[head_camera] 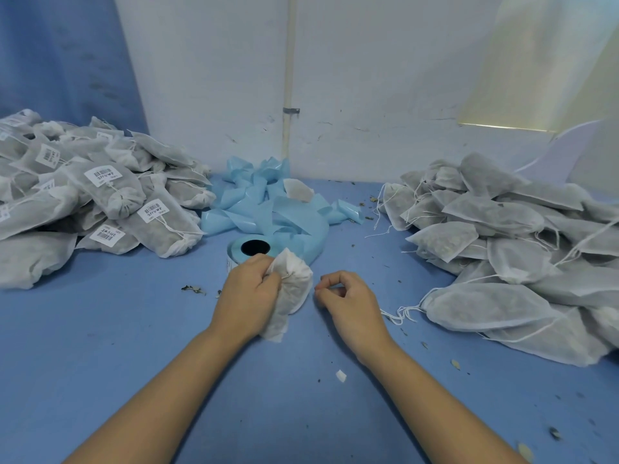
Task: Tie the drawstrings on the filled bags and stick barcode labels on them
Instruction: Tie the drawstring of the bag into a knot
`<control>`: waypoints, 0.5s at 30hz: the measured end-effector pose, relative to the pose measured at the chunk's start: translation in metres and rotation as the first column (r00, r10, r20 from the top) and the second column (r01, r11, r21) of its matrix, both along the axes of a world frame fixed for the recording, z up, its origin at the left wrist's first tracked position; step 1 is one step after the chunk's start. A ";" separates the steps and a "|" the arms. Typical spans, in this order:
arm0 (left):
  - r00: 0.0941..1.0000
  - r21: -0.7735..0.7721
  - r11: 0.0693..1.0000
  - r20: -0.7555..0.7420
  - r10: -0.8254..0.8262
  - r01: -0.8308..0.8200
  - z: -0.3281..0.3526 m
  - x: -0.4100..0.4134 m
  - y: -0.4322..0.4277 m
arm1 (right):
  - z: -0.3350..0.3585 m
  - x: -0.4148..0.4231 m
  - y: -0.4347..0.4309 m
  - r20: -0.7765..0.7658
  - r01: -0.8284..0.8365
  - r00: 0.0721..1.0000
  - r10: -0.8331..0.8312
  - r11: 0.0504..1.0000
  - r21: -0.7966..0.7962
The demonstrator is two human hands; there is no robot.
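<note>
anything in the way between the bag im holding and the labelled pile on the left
Nothing solid: between the bag in the left hand and the labelled pile lies bare table with a few leaf crumbs.

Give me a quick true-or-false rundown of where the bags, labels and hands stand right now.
1. The left hand grips a bag. True.
2. That bag already carries a barcode label. False: no label shows on it.
3. The left pile holds bags with barcode labels. True.
4. The right pile is labelled too. False: no labels show on those bags.
5. The label roll lies on the table just beyond the hands. True.
6. The right hand holds a second bag. False: its fingers are curled beside the bag, with no bag in them.
</note>
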State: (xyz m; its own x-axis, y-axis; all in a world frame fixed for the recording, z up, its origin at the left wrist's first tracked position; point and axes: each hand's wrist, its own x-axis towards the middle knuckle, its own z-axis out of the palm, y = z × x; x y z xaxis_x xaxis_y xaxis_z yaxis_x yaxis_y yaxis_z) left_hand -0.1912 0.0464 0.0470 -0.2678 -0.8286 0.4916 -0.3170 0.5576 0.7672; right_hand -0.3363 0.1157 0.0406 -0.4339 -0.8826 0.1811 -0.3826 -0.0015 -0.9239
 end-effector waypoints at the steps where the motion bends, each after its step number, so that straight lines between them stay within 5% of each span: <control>1: 1.000 -0.008 1.000 -0.008 0.013 -0.013 -0.002 0.001 0.000 | 0.000 0.000 0.000 0.010 0.003 1.000 -0.003 1.000 -0.004; 3: 0.999 0.025 0.999 -0.046 0.026 -0.025 -0.003 0.003 0.001 | -0.001 -0.001 0.001 0.052 0.018 0.999 -0.017 1.000 -0.023; 10: 0.930 0.176 0.920 -0.183 -0.319 0.350 0.010 -0.001 0.019 | 0.002 -0.002 0.002 -0.068 -0.007 0.998 -0.005 0.986 -0.164; 15: 0.865 0.244 0.840 -0.278 -0.418 0.484 0.009 -0.006 0.025 | 0.002 -0.003 0.003 -0.005 -0.035 0.999 0.035 0.986 -0.163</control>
